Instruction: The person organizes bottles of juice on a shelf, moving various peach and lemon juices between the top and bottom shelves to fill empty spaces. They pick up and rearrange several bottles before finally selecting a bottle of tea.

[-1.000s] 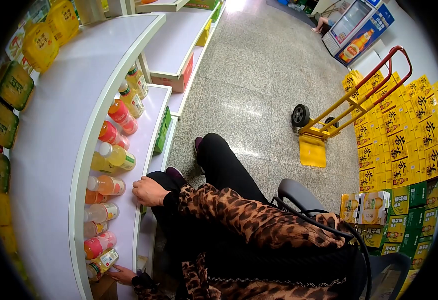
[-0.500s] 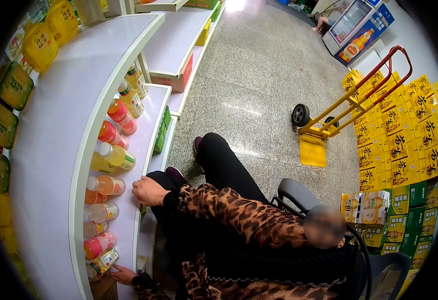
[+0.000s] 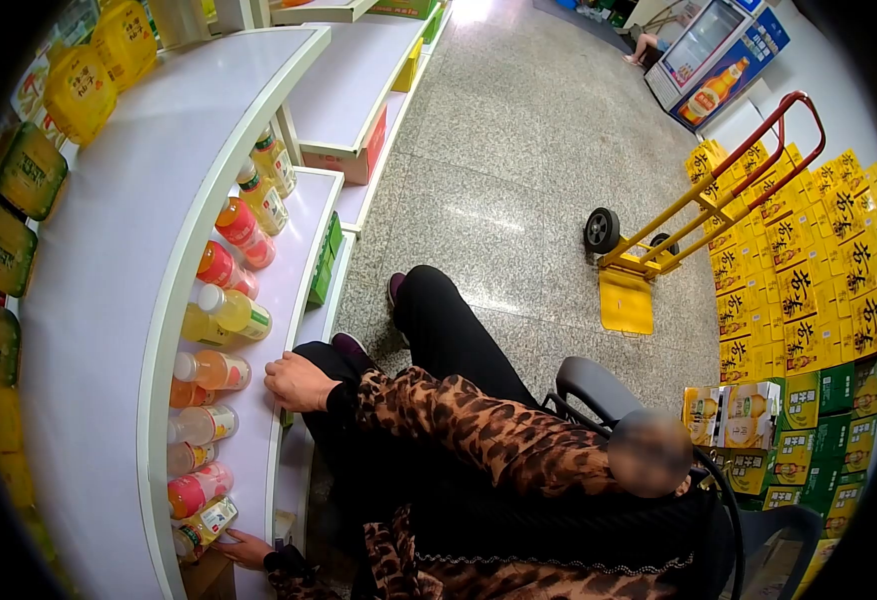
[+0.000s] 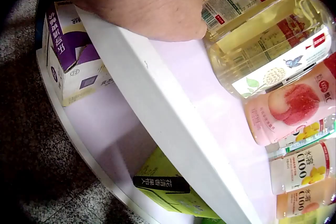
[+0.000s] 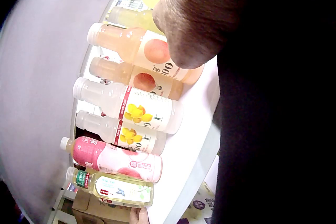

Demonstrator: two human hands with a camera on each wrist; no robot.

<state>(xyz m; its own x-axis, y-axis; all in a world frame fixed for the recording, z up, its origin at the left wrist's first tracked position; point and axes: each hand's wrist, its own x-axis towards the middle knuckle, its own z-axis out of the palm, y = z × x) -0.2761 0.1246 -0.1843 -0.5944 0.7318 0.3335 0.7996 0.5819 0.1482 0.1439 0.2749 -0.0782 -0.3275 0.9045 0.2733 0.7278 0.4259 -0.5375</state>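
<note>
In the head view, my right hand (image 3: 299,383) rests on the front edge of the white shelf (image 3: 294,245), fingers loosely bent. Nearest to it stand peach-labelled orange drink bottles (image 3: 224,371). My left hand (image 3: 247,550) is at the near end of the row, fingers extended at the base of a pale yellow juice bottle (image 3: 207,522) with a white label. Beside that bottle stands a pink peach drink bottle (image 3: 202,488). In the left wrist view, the left hand (image 4: 152,11) lies over the shelf edge next to yellow bottles (image 4: 278,45); its fingertips are hidden.
Above the row juts a white upper shelf (image 3: 109,230). Cartons, one of them green (image 4: 168,182), stand on the lower shelf. A yellow hand truck (image 3: 679,230) stands on the floor before stacked yellow boxes (image 3: 799,270). A chair armrest (image 3: 599,388) is beside the person.
</note>
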